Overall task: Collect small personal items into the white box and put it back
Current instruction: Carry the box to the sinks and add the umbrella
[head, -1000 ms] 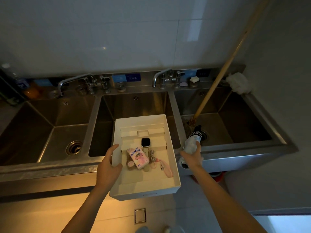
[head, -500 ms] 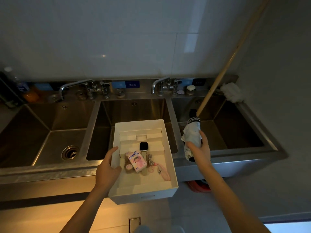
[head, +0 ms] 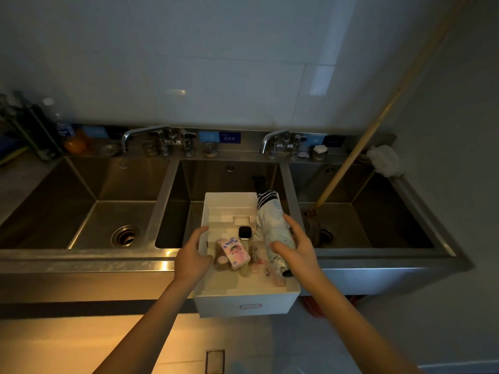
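A white box (head: 244, 303) rests on the front rim of the middle sink, held at its left wall by my left hand (head: 192, 256). Inside lie a smartwatch (head: 244, 233), a pink tissue pack (head: 235, 253) on a small brown plush toy (head: 221, 259), and a pink strap (head: 260, 263). My right hand (head: 297, 245) grips a folded white umbrella with black stripes (head: 271, 224), which lies along the box's right side with its far end sticking out over the rim.
A steel counter with three sinks (head: 81, 255) runs along a white tiled wall. A wooden mop handle (head: 359, 147) leans in the right sink. Two faucets (head: 145, 134), bottles (head: 58, 122) at the back left and a white cloth (head: 384, 160) at the back right.
My right hand lifted the folded umbrella off the sink's front edge and carried it left into the box's right side. The left hand kept hold of the box.
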Tool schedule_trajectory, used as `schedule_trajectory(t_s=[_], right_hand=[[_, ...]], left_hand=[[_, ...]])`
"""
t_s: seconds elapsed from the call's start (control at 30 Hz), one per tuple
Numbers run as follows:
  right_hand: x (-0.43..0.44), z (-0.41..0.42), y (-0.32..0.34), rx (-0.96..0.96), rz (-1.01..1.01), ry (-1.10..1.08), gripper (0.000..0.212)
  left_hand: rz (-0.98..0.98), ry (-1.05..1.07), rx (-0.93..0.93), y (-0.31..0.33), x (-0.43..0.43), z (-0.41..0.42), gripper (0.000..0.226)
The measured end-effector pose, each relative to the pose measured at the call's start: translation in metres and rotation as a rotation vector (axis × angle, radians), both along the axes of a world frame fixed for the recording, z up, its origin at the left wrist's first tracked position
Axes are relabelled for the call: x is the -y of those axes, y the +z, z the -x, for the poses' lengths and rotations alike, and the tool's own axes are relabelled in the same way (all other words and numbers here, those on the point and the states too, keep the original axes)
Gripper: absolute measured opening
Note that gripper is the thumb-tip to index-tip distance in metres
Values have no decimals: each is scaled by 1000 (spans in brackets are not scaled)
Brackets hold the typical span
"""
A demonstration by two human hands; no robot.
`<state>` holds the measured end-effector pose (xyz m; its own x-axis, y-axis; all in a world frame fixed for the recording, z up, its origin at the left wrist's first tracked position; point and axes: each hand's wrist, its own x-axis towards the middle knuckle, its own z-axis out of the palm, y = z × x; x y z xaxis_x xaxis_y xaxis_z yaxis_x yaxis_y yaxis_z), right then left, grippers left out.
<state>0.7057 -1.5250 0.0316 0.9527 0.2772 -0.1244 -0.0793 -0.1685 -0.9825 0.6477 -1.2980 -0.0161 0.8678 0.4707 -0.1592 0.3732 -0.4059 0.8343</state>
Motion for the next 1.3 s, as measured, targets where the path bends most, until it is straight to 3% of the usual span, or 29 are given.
schedule_trajectory(t_s=[0.23,0.47,0.73,1.07,1.17,1.23,1.3], right_hand=[[-23,16,-27,-89,90,-35,73],[-32,15,-38,-6,393,5,82],[-29,4,-45,-167,459,78,94],[-30,-8,-42,-238,537,185,95],[-30,-10,-30,-111,661,191,77],[-27,-13,-15,139,697,84,50],[-21,-22,-9,395,773,5,38]], left_hand=[[3,-6,-8,1,1,2,69],[3,-6,-9,2,-1,-1,68],[-8,11,-6,0,0,-2,69],[-12,19,-20,2,0,-6,68],[-10,19,-20,3,0,-5,69],[-12,17,-19,2,0,-4,70],[-11,10,-15,2,0,-2,70]])
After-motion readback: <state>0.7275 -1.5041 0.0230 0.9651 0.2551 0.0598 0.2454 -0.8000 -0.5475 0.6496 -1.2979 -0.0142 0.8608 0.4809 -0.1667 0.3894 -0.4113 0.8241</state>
